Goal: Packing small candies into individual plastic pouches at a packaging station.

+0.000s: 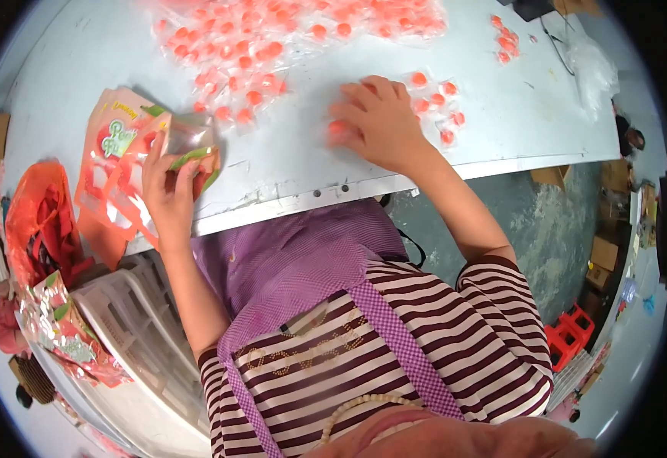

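My left hand (167, 187) is closed on the edge of a printed peach-coloured pouch (205, 162) with green leaf pictures; its mouth gapes and shows a silvery inside. Beneath it lie more flat pouches of the same kind (108, 133), overhanging the table's near edge. My right hand (385, 126) is over the table, its fingers curled and blurred by motion. At its fingertips is a red wrapped candy (339, 131), smeared too. Just right of that hand lie several clear-wrapped red candies (436, 101). A big pile of the same candies (242, 53) spreads across the far side.
A small candy cluster (506, 42) and clear plastic film (589, 69) lie at the far right of the pale table (287, 164). Left of me are an orange-red bag (39, 210), a white plastic crate (131, 324) and shiny printed packaging (66, 324). Red stools (570, 336) stand behind right.
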`<state>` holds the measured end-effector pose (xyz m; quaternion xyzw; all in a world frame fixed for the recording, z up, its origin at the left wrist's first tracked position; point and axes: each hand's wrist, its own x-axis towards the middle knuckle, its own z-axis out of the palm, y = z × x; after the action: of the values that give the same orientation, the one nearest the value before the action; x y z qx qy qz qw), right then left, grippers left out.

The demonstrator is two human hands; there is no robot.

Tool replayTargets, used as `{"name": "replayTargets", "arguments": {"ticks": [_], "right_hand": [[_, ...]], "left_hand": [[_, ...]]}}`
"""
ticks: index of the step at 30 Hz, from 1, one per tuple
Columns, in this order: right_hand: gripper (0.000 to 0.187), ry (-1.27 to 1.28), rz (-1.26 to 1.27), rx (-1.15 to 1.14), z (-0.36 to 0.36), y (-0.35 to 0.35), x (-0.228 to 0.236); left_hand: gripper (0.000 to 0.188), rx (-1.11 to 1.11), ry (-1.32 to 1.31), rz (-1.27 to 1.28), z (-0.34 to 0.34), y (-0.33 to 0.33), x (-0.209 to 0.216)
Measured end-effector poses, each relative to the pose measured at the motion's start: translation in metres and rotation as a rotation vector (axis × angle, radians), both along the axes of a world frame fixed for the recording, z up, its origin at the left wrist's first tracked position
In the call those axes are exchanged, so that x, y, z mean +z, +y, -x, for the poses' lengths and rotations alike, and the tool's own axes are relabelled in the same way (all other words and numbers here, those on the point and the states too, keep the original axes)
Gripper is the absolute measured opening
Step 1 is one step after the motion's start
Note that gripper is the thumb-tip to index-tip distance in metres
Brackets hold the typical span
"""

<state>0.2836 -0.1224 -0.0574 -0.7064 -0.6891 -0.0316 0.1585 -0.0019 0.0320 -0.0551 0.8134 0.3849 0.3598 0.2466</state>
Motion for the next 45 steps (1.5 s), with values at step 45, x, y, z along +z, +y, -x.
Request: {"name": "replayTargets", "arguments": {"ticks": [45], "right_hand": [[0.025,1.244,-0.21,0.073,0.088,0.037,0.042]], "left_hand": [[0.021,-0.416,-0.04,0.26,-0.048,-0.054,0.064]]}}
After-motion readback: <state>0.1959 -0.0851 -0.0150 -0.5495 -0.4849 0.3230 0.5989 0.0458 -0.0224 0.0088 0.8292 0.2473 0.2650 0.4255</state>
